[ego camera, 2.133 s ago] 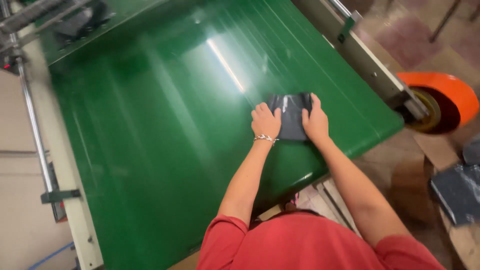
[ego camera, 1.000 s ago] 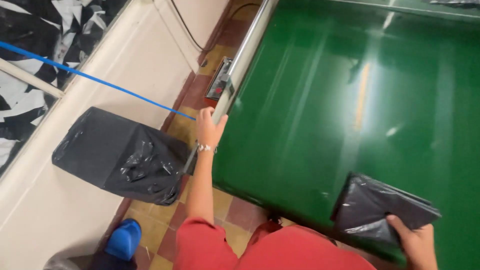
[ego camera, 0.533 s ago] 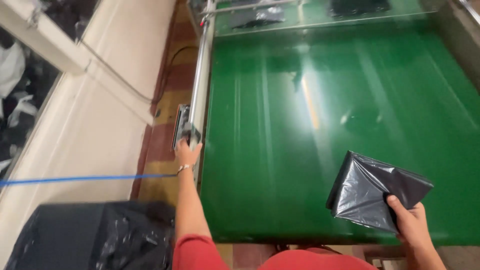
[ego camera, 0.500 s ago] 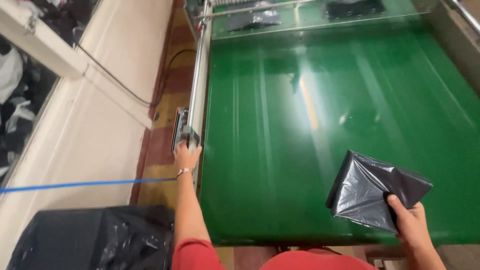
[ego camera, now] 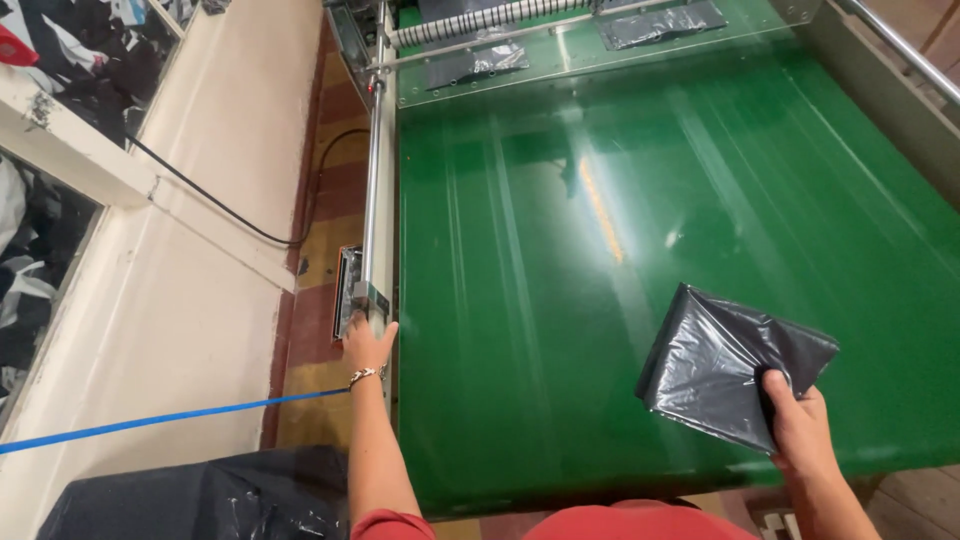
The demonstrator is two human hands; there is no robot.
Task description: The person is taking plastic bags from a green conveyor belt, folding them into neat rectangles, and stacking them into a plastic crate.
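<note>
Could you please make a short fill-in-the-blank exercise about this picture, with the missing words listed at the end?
1. The right hand holds a folded dark grey plastic bag above the ____ conveyor belt.
2. The left hand touches the small control box on the belt's ____ side rail.
3. A bracelet is worn on the ____ wrist.
4. On the floor, a ____ strap runs left of the arm.

Missing words: green; left; left; blue

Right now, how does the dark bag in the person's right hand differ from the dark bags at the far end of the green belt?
The folded bag is lifted off the green belt, gripped at one corner by the right hand; the far bags lie flat, untouched. The folded bag looks thick and creased; the far bags look thin. All are dark glossy plastic.
</note>
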